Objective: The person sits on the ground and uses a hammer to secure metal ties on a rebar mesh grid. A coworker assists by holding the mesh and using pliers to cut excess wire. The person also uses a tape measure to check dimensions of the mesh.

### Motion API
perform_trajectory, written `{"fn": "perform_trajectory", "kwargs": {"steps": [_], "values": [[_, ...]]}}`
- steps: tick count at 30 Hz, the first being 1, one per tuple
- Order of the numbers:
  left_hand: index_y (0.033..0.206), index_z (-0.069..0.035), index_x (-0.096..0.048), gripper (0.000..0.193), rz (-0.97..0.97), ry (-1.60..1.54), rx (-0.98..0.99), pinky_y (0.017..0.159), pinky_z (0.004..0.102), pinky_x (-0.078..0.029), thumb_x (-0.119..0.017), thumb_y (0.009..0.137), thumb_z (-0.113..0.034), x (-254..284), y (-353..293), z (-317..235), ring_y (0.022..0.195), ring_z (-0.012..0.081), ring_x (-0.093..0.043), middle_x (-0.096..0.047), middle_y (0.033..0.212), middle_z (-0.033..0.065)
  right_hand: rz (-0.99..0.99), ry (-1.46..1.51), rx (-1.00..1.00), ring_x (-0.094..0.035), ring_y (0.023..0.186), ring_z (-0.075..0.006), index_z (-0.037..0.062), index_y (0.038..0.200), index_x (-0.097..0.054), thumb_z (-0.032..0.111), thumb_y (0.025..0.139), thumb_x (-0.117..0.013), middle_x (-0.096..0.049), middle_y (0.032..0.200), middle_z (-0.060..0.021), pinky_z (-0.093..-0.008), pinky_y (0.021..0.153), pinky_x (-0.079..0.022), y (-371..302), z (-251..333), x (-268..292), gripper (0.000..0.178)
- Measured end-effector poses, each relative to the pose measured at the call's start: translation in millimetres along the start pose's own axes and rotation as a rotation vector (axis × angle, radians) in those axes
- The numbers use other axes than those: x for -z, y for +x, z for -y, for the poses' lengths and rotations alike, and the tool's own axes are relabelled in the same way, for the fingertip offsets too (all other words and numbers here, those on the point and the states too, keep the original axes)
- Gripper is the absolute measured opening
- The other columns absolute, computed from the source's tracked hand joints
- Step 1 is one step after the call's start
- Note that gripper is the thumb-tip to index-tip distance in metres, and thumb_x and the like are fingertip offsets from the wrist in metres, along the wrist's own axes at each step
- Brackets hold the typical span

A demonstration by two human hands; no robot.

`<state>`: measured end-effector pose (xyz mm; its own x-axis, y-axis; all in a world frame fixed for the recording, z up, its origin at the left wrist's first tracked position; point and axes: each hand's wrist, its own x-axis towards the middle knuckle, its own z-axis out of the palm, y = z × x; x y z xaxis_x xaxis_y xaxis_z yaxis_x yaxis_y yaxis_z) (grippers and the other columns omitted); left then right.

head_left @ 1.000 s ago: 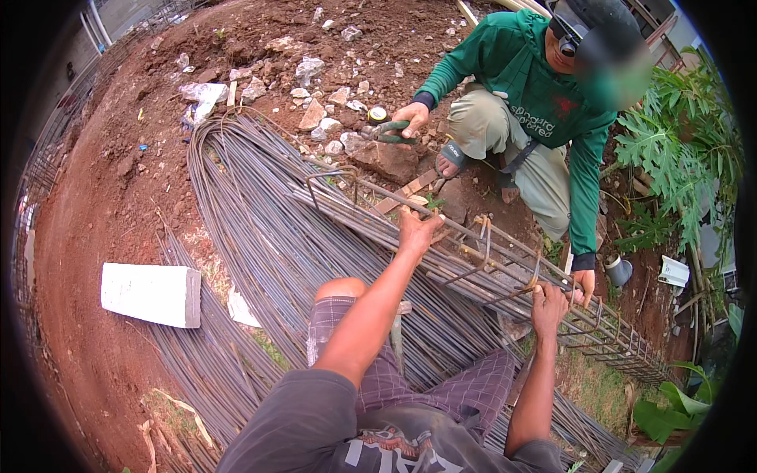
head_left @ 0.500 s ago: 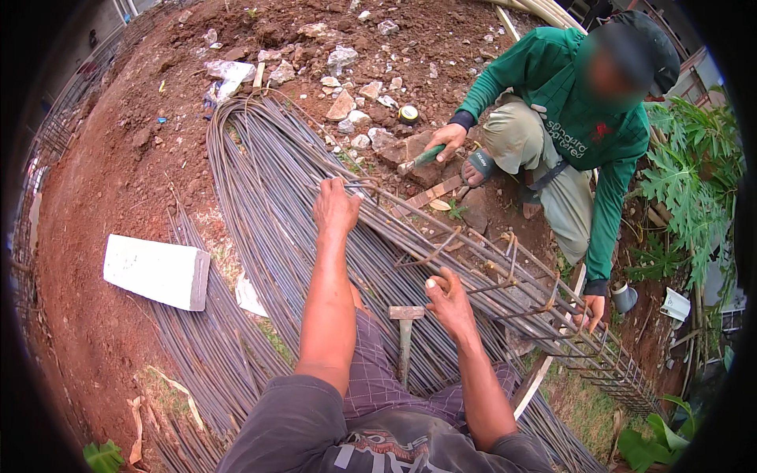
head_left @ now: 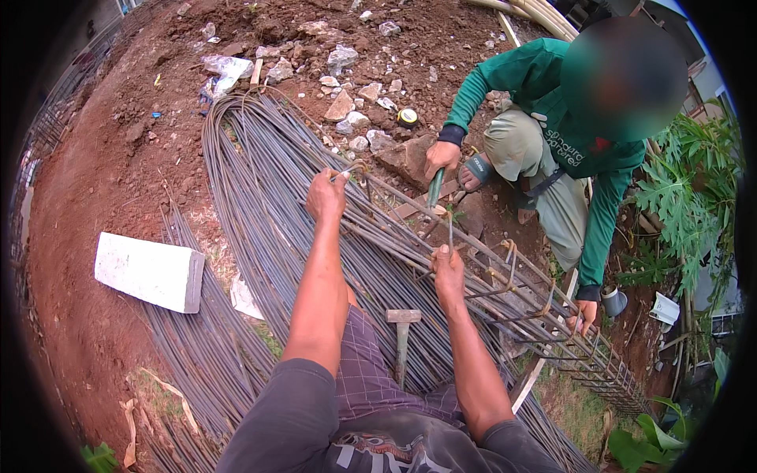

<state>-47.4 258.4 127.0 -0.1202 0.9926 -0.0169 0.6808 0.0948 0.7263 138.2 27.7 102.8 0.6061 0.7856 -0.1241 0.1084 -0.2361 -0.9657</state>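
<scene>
A long rebar cage of lengthwise bars and square stirrups runs from the middle toward the lower right. At its near-left end my left hand is closed on a bent steel bar end. My right hand is closed around the upright side of a steel stirrup on the cage. Across from me, a co-worker in green holds a green-handled hammer, its head low by that stirrup. The co-worker's other hand rests on the cage farther right.
Beneath the cage lies a large bent bundle of rebar. A hammer lies by my legs, and a white block sits on bars at left. A tape measure, stones and a wooden strip lie beyond the cage.
My right hand, loosely open before, has closed around the stirrup's side. My left hand has shifted slightly left and up. The co-worker's hammer has swung to point downward toward the cage.
</scene>
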Motion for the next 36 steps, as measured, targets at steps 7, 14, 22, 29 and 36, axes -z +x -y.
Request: {"fn": "perform_trajectory", "kwargs": {"steps": [7,14,22,29,36], "values": [[0.095,-0.007,-0.067,0.036,-0.076,-0.097,-0.247,0.070,0.0422,-0.048,-0.067,0.085,-0.042,-20,0,19,0.078,0.0315,-0.064,-0.066,0.082,0.0138,-0.114,0.115,-0.035,-0.041,0.060,-0.0116,0.0059,0.080,-0.051,0.052,0.102,-0.037,-0.043,0.064,0.0005,-0.0295,0.057,-0.035,-2,13,-1,0.054],[0.092,-0.003,-0.060,0.038,-0.027,-0.197,-0.337,0.068,0.0474,-0.047,-0.062,0.090,-0.042,-15,-4,14,0.081,0.0409,-0.065,-0.066,0.083,0.0223,-0.367,0.130,-0.042,-0.046,0.059,-0.0138,0.0053,0.079,-0.050,0.055,0.100,-0.039,-0.047,0.064,-0.0014,-0.0311,0.056,-0.039,-6,14,-29,0.056],[0.092,-0.001,-0.061,0.033,0.261,-0.371,-0.308,0.070,0.0360,-0.045,-0.057,0.095,-0.033,-14,-4,14,0.070,0.0172,-0.052,-0.056,0.072,0.0075,-0.083,0.015,-0.051,-0.049,0.061,-0.0184,0.0032,0.083,-0.056,0.055,0.099,-0.041,-0.053,0.065,-0.0068,-0.0367,0.059,-0.040,57,15,-99,0.056],[0.091,0.000,-0.061,0.025,0.230,-0.397,-0.361,0.063,0.0316,-0.041,-0.060,0.093,-0.025,-7,-2,22,0.066,0.0143,-0.046,-0.054,0.069,0.0051,0.004,-0.037,0.008,-0.061,0.074,-0.0346,0.0004,0.081,-0.059,0.041,0.097,-0.044,-0.061,0.073,-0.0188,-0.0458,0.069,-0.044,47,14,-114,0.047],[0.093,0.001,-0.062,0.028,0.297,-0.425,-0.321,0.065,0.0327,-0.043,-0.062,0.092,-0.027,-8,3,34,0.068,0.0144,-0.049,-0.055,0.071,0.0055,-0.052,0.002,0.129,-0.056,0.058,-0.0313,-0.0012,0.073,-0.059,0.036,0.096,-0.044,-0.054,0.058,-0.0175,-0.0437,0.058,-0.042,32,48,-109,0.047]]}}
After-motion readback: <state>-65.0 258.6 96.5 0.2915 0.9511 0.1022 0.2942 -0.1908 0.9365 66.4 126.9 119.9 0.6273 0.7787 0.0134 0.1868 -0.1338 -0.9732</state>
